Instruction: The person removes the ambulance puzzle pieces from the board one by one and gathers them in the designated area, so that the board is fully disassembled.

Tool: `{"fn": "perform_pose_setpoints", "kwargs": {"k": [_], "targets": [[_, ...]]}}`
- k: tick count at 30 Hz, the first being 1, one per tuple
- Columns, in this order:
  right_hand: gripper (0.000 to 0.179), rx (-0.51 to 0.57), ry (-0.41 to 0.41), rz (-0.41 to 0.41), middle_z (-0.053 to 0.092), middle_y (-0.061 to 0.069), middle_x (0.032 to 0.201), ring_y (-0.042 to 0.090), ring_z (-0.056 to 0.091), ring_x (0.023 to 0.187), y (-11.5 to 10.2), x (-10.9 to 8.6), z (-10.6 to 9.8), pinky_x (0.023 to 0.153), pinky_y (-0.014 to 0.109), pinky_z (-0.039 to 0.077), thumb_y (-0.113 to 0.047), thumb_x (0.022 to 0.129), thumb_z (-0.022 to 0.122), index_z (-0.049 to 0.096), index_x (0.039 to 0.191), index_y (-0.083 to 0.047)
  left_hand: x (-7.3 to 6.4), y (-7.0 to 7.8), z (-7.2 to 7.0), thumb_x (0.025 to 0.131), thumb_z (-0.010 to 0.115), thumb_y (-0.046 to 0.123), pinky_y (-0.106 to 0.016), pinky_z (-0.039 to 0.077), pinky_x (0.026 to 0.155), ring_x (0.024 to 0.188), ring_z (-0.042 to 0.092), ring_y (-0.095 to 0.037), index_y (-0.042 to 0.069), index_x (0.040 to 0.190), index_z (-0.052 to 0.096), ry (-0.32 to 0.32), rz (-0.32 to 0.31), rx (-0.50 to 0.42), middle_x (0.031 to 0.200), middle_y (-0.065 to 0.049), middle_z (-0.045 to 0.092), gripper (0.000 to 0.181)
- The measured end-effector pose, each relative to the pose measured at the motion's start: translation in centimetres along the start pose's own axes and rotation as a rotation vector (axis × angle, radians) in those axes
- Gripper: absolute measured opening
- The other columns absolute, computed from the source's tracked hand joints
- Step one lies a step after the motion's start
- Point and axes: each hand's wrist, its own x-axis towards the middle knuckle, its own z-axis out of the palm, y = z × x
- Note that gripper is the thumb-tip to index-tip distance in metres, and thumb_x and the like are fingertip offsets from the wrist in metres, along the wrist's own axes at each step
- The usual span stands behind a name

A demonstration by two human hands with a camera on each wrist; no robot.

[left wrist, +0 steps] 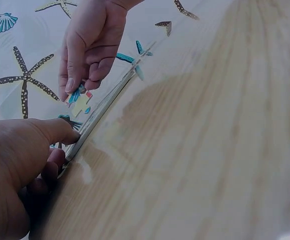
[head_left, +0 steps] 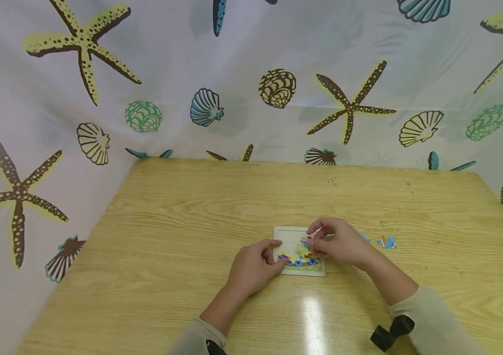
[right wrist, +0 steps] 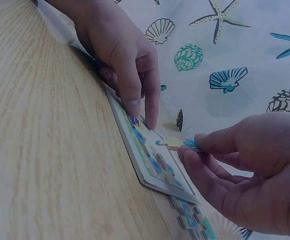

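Observation:
A flat white-framed jigsaw puzzle board (head_left: pixel 300 272) lies on the table, its lower part filled with colorful pieces. My left hand (head_left: pixel 253 266) holds the board at its left side, thumb and index finger on it; the other fingers (left wrist: pixel 50 170) curl beside the edge. Above the board's right part, my right hand (head_left: pixel 342 241) pinches a puzzle piece (right wrist: pixel 177 144) of yellow, red and blue between thumb and fingertips. That piece (left wrist: pixel 81 104) is tilted and held over the board in the left wrist view. My right hand partly hides the board's right side in the head view.
Several loose puzzle pieces (head_left: pixel 387 241) lie on the wooden table (head_left: pixel 167 222) to the right of the board. A white curtain (head_left: pixel 242 64) with shells and starfish rises behind the table and at its sides. A black device (head_left: pixel 391 333) is on the right wrist.

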Motion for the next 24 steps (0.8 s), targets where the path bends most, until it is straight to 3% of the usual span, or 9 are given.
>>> {"fn": "perform_pose_setpoints", "kwargs": {"k": [3, 7, 12, 24], "targets": [[0.031, 0.046, 0.002, 0.023, 0.063, 0.015, 0.098, 0.022, 0.070, 0.083, 0.4, -0.6, -0.4, 0.078, 0.033, 0.059, -0.013, 0.099, 0.062, 0.062, 0.124, 0.004, -0.1, -0.1, 0.1, 0.086, 0.075, 0.029, -0.022, 0.039, 0.058, 0.056, 0.047, -0.005, 0.013, 0.121, 0.071, 0.001, -0.003, 0.003, 0.067, 0.010, 0.057, 0.038], [0.031, 0.110, 0.010, 0.068, 0.062, 0.018, 0.108, 0.022, 0.071, 0.088, 0.7, -1.4, -0.9, 0.083, 0.033, 0.059, -0.012, 0.099, 0.061, 0.062, 0.124, 0.007, -0.2, -0.1, 0.2, 0.086, 0.075, 0.029, -0.022, 0.039, 0.058, 0.056, 0.046, -0.006, 0.013, 0.120, 0.072, 0.004, -0.003, 0.001, 0.067, 0.010, 0.057, 0.038], [0.029, 0.152, 0.039, 0.118, 0.060, 0.015, 0.103, 0.025, 0.073, 0.088, 1.0, -2.5, -1.7, 0.082, 0.035, 0.059, -0.013, 0.097, 0.064, 0.059, 0.116, 0.009, -0.2, -0.2, 0.3, 0.087, 0.075, 0.029, -0.022, 0.038, 0.058, 0.056, 0.046, -0.006, 0.013, 0.121, 0.072, 0.003, -0.006, -0.002, 0.067, 0.010, 0.057, 0.037], [0.028, 0.112, 0.070, 0.193, 0.069, 0.012, 0.098, 0.022, 0.071, 0.082, 2.5, -4.1, -3.8, 0.077, 0.033, 0.060, -0.016, 0.097, 0.065, 0.059, 0.112, 0.007, -0.1, -0.1, 0.2, 0.086, 0.076, 0.031, -0.022, 0.039, 0.059, 0.056, 0.045, -0.005, 0.015, 0.120, 0.072, 0.007, -0.020, 0.003, 0.067, 0.011, 0.057, 0.037]]}}
